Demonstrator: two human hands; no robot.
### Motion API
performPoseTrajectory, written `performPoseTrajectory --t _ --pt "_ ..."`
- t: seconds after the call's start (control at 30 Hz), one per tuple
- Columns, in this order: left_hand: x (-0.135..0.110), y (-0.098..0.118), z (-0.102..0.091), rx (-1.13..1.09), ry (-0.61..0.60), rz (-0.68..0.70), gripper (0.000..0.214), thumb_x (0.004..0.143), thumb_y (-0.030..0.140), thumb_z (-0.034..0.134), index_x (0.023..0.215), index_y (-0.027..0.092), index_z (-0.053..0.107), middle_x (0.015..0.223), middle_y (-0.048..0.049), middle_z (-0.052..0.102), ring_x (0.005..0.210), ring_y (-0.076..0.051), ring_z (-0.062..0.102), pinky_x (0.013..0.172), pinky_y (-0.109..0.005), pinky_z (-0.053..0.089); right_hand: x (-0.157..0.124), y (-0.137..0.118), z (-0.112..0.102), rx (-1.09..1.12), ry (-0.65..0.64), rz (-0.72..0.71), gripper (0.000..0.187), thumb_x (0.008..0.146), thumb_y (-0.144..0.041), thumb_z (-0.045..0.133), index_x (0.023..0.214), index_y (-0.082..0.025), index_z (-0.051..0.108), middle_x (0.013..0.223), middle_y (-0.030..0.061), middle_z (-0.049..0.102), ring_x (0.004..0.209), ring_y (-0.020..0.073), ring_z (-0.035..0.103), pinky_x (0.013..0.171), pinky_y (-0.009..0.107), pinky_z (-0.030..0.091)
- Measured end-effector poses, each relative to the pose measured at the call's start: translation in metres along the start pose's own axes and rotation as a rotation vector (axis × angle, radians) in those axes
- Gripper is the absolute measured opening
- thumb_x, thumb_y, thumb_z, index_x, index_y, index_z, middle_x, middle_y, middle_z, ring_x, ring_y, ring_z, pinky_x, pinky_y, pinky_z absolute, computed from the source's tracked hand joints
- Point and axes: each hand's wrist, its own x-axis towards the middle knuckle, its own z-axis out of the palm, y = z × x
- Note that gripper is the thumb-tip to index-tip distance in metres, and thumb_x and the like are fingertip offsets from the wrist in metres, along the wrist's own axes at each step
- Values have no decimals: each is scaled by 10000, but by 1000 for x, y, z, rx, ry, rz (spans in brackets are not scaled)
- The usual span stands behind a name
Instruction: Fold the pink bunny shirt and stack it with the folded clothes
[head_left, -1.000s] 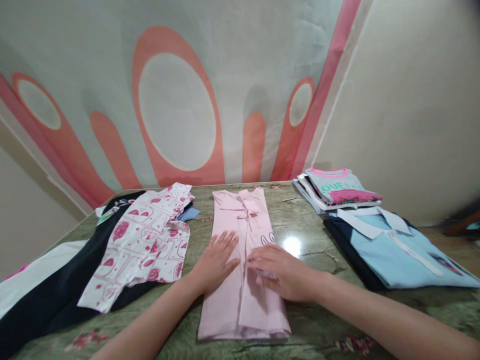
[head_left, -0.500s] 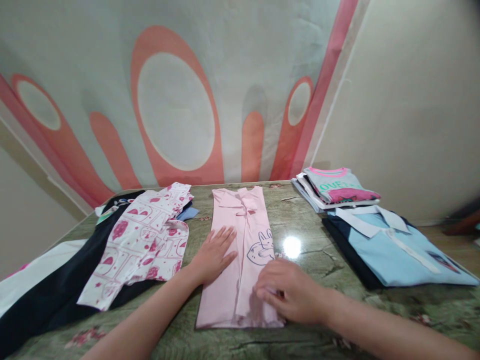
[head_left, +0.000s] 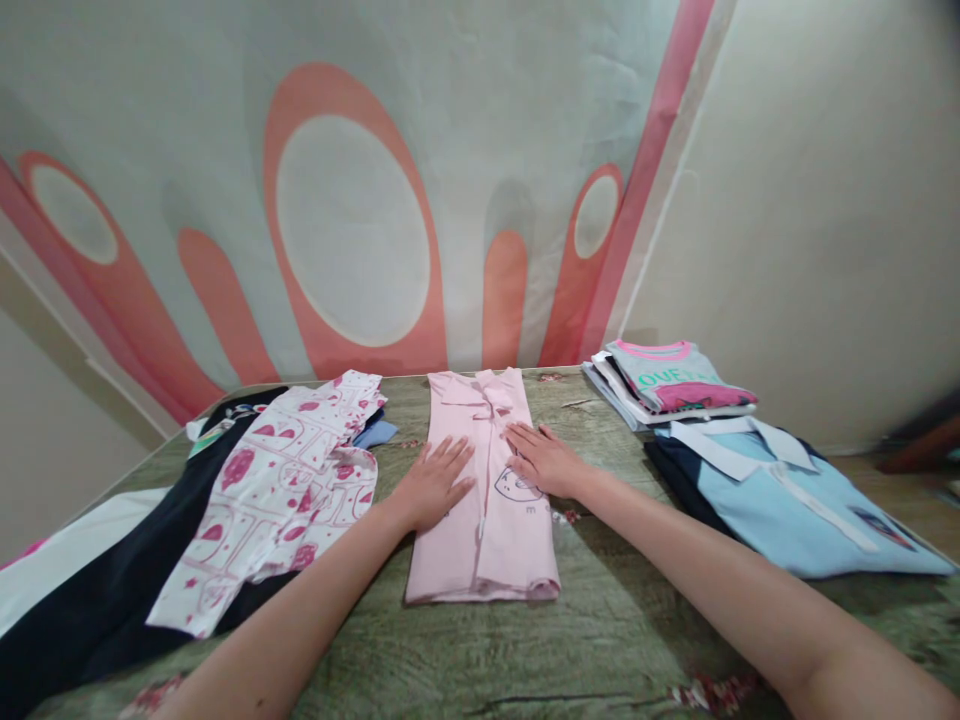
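Note:
A pink shirt [head_left: 480, 560] lies in the middle of the table, folded into a long narrow shape with its sides meeting along a centre line. A dark line drawing shows on its right half, partly covered. My left hand [head_left: 436, 482] rests flat on the shirt's left side, fingers stretched out. On the right side, over the drawing, my right hand [head_left: 546, 460] lies flat with its fingers extended toward the centre line. Neither hand grips the cloth.
Left of the shirt, a white garment with pink print [head_left: 277, 490] lies over dark trousers [head_left: 112, 570] and other clothes. At the right are a folded light blue collared shirt [head_left: 787, 510] and a stack of folded tops [head_left: 675, 380]. A wall stands behind the table [head_left: 600, 640].
My right hand has moved from the shirt's near right edge up onto its right side, and its curled fingers have flattened. The shirt's near end now lies farther from me. My left hand stays in place.

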Motion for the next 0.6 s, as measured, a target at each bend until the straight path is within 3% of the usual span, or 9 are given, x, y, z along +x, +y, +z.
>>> performPoseTrajectory --t 0.1,0.17,0.3,0.37,0.47,0.6 --pt "14 1 -4 3 2 -18 554 1003 474 259 1500 234 304 1582 -76 263 1460 -262 209 1163 -504 158 6 0 -7 -48 73 32 457 970 -330 454 1402 -181 458 1473 141 439 1370 261 378 1140 533 215" --pt "15 9 -7 -12 70 -3 480 1001 364 304 1445 208 398 1539 -100 358 1432 -263 273 1159 -507 169 1 -11 -12 -34 129 -36 364 948 -225 483 1305 -186 543 1382 131 530 1294 241 463 1117 509 273" --pt "6 28 -12 -224 206 79 320 953 222 392 1189 202 607 1244 -107 595 1197 -229 504 1050 -410 370 -38 -49 -24 153 125 -257 249 955 -229 483 1161 -205 621 1200 92 632 1130 200 560 988 378 436" --pt "4 34 -15 -332 206 79 240 897 195 475 1074 205 637 1084 -81 625 1073 -224 542 966 -384 430 -66 -70 -31 210 88 -286 260 944 -294 514 1167 -200 610 1172 99 635 1100 218 561 958 388 452" --pt "4 37 -21 -396 147 73 274 814 184 566 1077 224 632 1040 -58 613 1038 -231 533 925 -381 437 -103 -92 -39 221 52 -223 398 877 -378 602 1238 -214 560 1201 104 610 1103 259 541 971 449 437" --pt "0 47 -35 -399 86 142 351 845 207 546 1184 273 613 1069 -53 568 1021 -219 521 908 -359 423 -123 -99 -36 215 137 -135 387 849 -189 555 1233 -232 548 1200 100 596 1120 259 529 985 457 434"
